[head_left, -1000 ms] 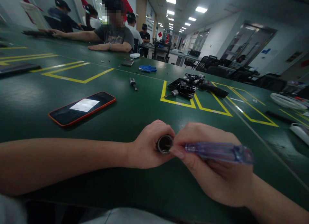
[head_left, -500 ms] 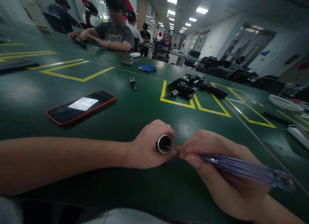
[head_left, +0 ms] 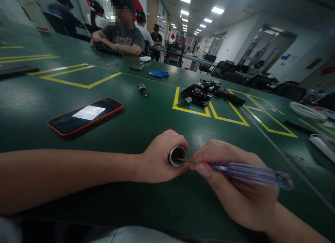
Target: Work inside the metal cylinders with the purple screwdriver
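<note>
My left hand (head_left: 159, 159) is wrapped round a hollow cylinder (head_left: 170, 155) with a metal rim, its open end facing right and toward me. Most of the cylinder is hidden in the fist. Between thumb and fingers, my right hand (head_left: 235, 187) grips a screwdriver (head_left: 248, 173) with a clear purplish handle. The screwdriver's thin shaft enters the cylinder's mouth; its tip is hidden inside. Both hands are held above the green table (head_left: 146, 120), close to each other.
An orange-edged phone (head_left: 86, 116) lies at left. Farther back are a small metal fitting (head_left: 142, 90), a blue glove (head_left: 158, 73) and a pile of black parts (head_left: 201, 93) near yellow tape. Across the table sits a person (head_left: 125, 37) handling a dark object.
My right hand has shifted slightly left, bringing the screwdriver closer to the cylinder and swinging its handle end upward and left. My left hand is nearly still. The person opposite has drawn their hands together.
</note>
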`<action>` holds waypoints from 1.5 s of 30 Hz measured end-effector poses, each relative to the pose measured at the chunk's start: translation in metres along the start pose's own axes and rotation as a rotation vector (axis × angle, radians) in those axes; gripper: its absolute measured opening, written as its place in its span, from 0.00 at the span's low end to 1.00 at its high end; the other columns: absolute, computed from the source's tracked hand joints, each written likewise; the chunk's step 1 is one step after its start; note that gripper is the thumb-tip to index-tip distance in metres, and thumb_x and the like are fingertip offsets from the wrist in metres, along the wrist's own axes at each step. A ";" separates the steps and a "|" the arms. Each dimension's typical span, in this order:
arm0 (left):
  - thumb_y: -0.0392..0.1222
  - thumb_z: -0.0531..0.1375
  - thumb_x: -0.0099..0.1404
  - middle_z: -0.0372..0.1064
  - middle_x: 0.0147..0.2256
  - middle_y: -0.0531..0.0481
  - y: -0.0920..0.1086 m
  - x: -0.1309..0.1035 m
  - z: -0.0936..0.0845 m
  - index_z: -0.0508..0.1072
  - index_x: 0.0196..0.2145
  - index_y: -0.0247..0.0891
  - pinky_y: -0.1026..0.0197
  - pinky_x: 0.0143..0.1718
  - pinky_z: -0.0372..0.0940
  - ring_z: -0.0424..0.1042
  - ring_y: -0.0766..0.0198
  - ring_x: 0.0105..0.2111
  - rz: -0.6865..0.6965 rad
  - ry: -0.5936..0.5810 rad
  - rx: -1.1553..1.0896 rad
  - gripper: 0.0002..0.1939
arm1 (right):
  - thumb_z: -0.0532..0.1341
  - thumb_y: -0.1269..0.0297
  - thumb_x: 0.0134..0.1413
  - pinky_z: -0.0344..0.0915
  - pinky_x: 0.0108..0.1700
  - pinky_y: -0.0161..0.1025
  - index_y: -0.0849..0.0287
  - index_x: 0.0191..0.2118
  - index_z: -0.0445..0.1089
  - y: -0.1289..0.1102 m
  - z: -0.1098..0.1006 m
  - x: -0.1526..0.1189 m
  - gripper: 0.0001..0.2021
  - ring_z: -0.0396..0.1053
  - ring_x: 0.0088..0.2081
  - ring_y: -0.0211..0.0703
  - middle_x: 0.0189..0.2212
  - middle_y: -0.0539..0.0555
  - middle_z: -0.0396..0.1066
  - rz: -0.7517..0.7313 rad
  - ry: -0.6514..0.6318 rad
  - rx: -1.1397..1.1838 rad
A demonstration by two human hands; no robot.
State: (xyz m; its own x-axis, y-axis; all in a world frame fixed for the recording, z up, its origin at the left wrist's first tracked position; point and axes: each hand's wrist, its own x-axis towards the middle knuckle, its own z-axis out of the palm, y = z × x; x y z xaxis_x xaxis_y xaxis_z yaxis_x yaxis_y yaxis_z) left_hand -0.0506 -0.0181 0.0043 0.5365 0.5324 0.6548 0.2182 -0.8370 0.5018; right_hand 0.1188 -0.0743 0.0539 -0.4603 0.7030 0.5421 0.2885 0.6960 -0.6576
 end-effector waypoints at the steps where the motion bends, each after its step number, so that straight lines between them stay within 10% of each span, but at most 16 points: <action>1: 0.46 0.60 0.53 0.62 0.22 0.54 0.000 0.000 0.000 0.62 0.25 0.37 0.64 0.27 0.58 0.62 0.68 0.23 0.003 0.005 -0.001 0.12 | 0.59 0.77 0.49 0.63 0.32 0.36 0.61 0.35 0.67 0.000 0.000 0.000 0.07 0.66 0.28 0.36 0.27 0.51 0.70 -0.005 -0.004 0.006; 8: 0.46 0.60 0.53 0.63 0.22 0.54 0.000 0.000 0.000 0.63 0.24 0.36 0.64 0.27 0.58 0.61 0.68 0.23 -0.012 -0.011 0.002 0.11 | 0.59 0.78 0.49 0.64 0.32 0.37 0.60 0.37 0.67 0.002 0.001 -0.002 0.09 0.68 0.30 0.38 0.29 0.51 0.71 0.001 -0.012 0.028; 15: 0.43 0.61 0.55 0.63 0.22 0.55 0.005 0.005 -0.004 0.64 0.25 0.35 0.66 0.27 0.59 0.62 0.70 0.23 -0.053 -0.027 0.055 0.11 | 0.59 0.75 0.51 0.63 0.26 0.38 0.57 0.33 0.69 -0.004 -0.012 -0.003 0.06 0.68 0.28 0.39 0.26 0.50 0.69 -0.005 0.344 0.066; 28: 0.43 0.60 0.56 0.64 0.24 0.54 -0.018 0.025 -0.004 0.64 0.25 0.35 0.64 0.31 0.61 0.63 0.69 0.25 -0.060 -0.111 0.095 0.10 | 0.57 0.75 0.52 0.63 0.25 0.37 0.56 0.33 0.70 -0.011 -0.069 0.043 0.08 0.68 0.30 0.39 0.29 0.51 0.71 0.042 0.511 0.209; 39: 0.44 0.62 0.54 0.64 0.25 0.53 -0.056 0.038 -0.020 0.66 0.26 0.38 0.60 0.37 0.63 0.65 0.66 0.29 -0.206 0.022 0.200 0.09 | 0.60 0.70 0.50 0.66 0.29 0.35 0.57 0.35 0.69 0.105 -0.065 0.013 0.05 0.66 0.29 0.35 0.32 0.50 0.70 0.386 0.443 0.107; 45: 0.47 0.62 0.53 0.67 0.27 0.53 -0.073 0.048 -0.026 0.66 0.27 0.40 0.62 0.32 0.63 0.67 0.65 0.29 -0.293 0.040 0.245 0.10 | 0.59 0.67 0.51 0.66 0.31 0.37 0.56 0.39 0.67 0.117 -0.053 -0.001 0.08 0.67 0.32 0.37 0.37 0.52 0.69 0.511 0.321 0.139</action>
State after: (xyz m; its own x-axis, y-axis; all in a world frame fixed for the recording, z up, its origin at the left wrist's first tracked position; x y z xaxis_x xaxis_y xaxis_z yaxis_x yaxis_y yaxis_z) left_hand -0.0619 0.0720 0.0137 0.3915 0.7538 0.5277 0.5486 -0.6516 0.5239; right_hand 0.1975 0.0145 0.0041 -0.0110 0.9664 0.2568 0.2841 0.2492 -0.9259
